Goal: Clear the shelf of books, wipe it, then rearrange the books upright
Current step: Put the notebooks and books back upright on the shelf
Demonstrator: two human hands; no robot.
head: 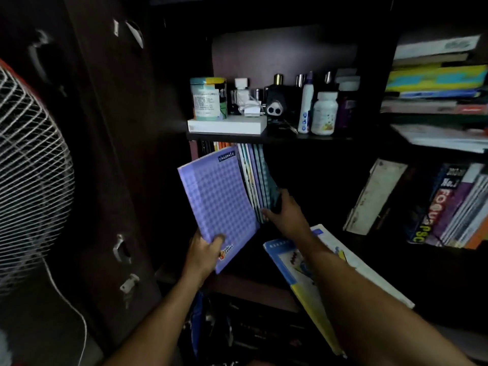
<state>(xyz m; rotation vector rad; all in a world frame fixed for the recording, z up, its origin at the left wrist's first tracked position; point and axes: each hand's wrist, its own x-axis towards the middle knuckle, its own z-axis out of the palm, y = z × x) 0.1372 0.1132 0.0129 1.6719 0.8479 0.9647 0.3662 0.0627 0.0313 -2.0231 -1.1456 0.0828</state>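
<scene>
The room is dark. A tall dark brown wooden cupboard stands open, and its door (pixel 113 159) swings out to the left with small metal latches on it. Beside the door is a round white wire fan (pixel 29 178) with a thin white cord hanging down.

The upper shelf (pixel 266 140) is a flat dark board. On it sit a round tin (pixel 208 99), a flat white box (pixel 227 124), a white plastic pill bottle (pixel 324 113) and some small shiny-capped bottles.

Under that board is the book shelf. Thin soft notebooks (pixel 254 178) stand there in a row, leaning a little. The left hand (pixel 203 253) holds a purple checked notebook (pixel 219 204) by its bottom corner, thumb on the cover and fingers curled behind it. The notebook is tilted, and its top edge is up against the row. The right hand (pixel 286 212) rests on the right end of the row, with the thumb pressed on the lower edges and the fingers curled round the last notebook.

A big blue and yellow book (pixel 311 283) lies flat and slanted near the shelf's front edge, under the right arm.

To the right, more books (pixel 449 207) stand leaning on another shelf, and a pile of flat books (pixel 433 75) lies above them.
</scene>
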